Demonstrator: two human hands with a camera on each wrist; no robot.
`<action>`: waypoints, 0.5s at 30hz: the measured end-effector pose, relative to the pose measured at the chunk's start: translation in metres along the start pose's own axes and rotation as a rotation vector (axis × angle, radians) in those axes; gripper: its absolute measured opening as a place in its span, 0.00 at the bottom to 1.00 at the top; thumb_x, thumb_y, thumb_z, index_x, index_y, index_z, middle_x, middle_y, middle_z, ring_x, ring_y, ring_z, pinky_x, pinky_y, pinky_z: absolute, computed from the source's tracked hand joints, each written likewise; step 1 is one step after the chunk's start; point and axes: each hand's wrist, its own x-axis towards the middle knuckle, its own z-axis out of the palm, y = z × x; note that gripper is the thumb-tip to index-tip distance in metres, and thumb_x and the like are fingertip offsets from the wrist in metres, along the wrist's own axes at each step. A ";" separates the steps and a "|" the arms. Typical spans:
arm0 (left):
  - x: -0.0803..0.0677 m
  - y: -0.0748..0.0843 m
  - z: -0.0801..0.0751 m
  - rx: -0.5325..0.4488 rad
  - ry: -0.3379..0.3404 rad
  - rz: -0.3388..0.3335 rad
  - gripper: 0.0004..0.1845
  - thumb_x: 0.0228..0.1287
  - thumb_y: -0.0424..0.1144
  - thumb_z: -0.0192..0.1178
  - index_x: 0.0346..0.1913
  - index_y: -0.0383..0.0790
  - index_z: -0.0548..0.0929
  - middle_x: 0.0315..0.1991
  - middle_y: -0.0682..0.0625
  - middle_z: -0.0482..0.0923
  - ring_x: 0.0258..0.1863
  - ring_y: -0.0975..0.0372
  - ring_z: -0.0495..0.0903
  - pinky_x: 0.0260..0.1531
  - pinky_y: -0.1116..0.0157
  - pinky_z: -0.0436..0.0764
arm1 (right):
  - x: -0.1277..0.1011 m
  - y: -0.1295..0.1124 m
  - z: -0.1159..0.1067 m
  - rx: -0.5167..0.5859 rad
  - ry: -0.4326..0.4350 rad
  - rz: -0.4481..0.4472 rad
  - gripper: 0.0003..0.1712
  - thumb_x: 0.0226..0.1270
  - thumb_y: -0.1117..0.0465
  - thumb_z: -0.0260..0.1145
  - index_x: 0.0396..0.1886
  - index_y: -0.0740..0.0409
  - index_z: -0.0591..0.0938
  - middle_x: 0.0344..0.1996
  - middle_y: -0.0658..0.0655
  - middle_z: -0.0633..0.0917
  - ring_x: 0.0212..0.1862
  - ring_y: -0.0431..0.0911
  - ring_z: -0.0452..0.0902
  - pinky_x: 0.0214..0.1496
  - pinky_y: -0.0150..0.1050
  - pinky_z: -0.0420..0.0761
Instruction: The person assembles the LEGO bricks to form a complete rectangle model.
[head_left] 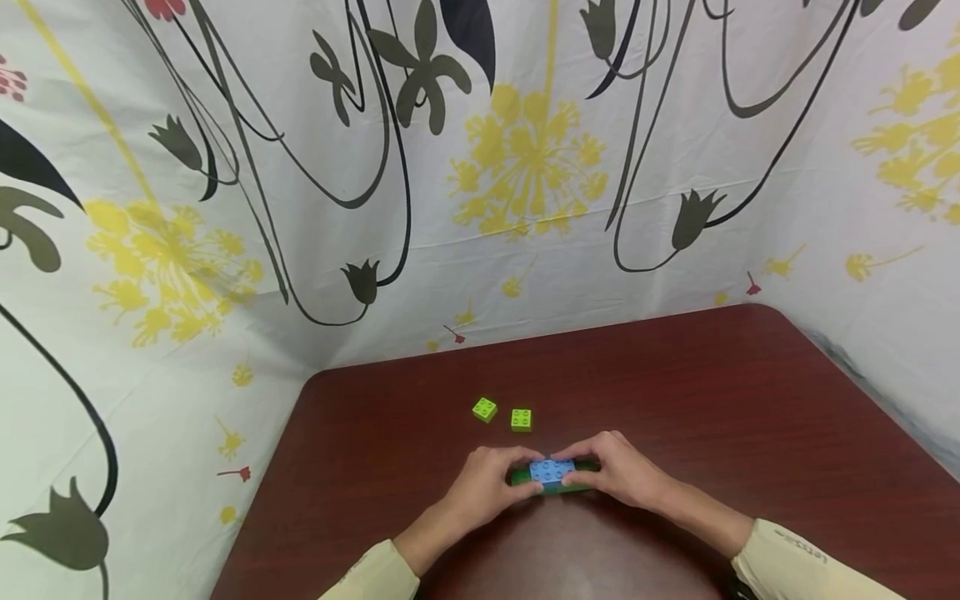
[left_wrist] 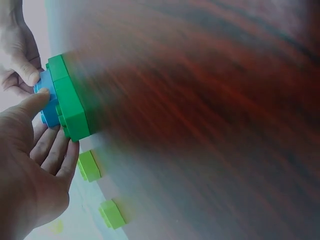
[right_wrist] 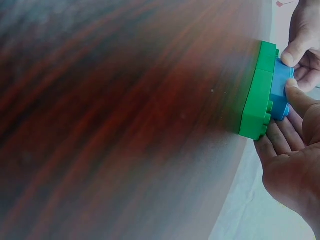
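Observation:
A blue toy building brick (head_left: 552, 472) sits on top of green bricks (left_wrist: 73, 112) that stand end to end on the table; a seam between the green ones shows in both wrist views. My left hand (head_left: 486, 486) pinches the blue brick's left end, thumb on the near side and fingers on the far side. At the other end, my right hand (head_left: 621, 472) grips it the same way. Green studs stick out past both ends of the blue brick. Whether the blue brick is fully pressed down cannot be told.
Two lime-green square bricks, a tilted one (head_left: 484, 409) and a straighter one (head_left: 521, 420), lie apart just beyond the hands. The dark red wooden table (head_left: 675, 375) has rounded far corners. A patterned white cloth (head_left: 480, 275) hangs behind it and at both sides.

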 end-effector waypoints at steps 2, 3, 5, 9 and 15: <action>0.000 0.000 -0.001 0.002 -0.002 -0.001 0.20 0.62 0.55 0.67 0.56 0.56 0.84 0.48 0.66 0.83 0.41 0.73 0.80 0.41 0.74 0.77 | 0.000 0.000 0.000 0.001 -0.001 0.001 0.20 0.62 0.51 0.72 0.53 0.52 0.87 0.47 0.49 0.88 0.40 0.34 0.82 0.37 0.30 0.81; 0.000 0.000 -0.001 0.000 -0.005 -0.003 0.21 0.62 0.55 0.67 0.56 0.56 0.84 0.49 0.66 0.83 0.42 0.74 0.80 0.42 0.73 0.77 | 0.000 0.000 0.000 0.003 -0.001 0.003 0.20 0.62 0.51 0.72 0.53 0.52 0.87 0.47 0.50 0.88 0.40 0.34 0.82 0.37 0.31 0.81; 0.000 0.000 -0.002 -0.008 -0.014 -0.002 0.21 0.62 0.56 0.67 0.57 0.56 0.84 0.49 0.65 0.83 0.43 0.74 0.80 0.43 0.73 0.78 | -0.001 0.000 0.000 0.006 -0.002 0.007 0.20 0.62 0.51 0.72 0.53 0.52 0.87 0.47 0.50 0.88 0.40 0.35 0.82 0.37 0.31 0.81; 0.001 0.000 -0.006 -0.031 -0.035 0.001 0.22 0.62 0.56 0.67 0.57 0.56 0.84 0.50 0.65 0.83 0.45 0.72 0.81 0.45 0.71 0.79 | -0.001 0.000 0.000 0.014 -0.001 0.008 0.21 0.62 0.51 0.73 0.53 0.52 0.87 0.47 0.50 0.88 0.40 0.35 0.83 0.37 0.31 0.81; 0.004 -0.001 -0.010 -0.076 -0.036 0.006 0.22 0.63 0.54 0.67 0.58 0.53 0.84 0.51 0.64 0.83 0.49 0.70 0.82 0.47 0.68 0.81 | 0.000 0.001 0.000 0.015 0.004 0.001 0.21 0.62 0.51 0.73 0.53 0.53 0.87 0.46 0.50 0.88 0.42 0.36 0.83 0.39 0.31 0.82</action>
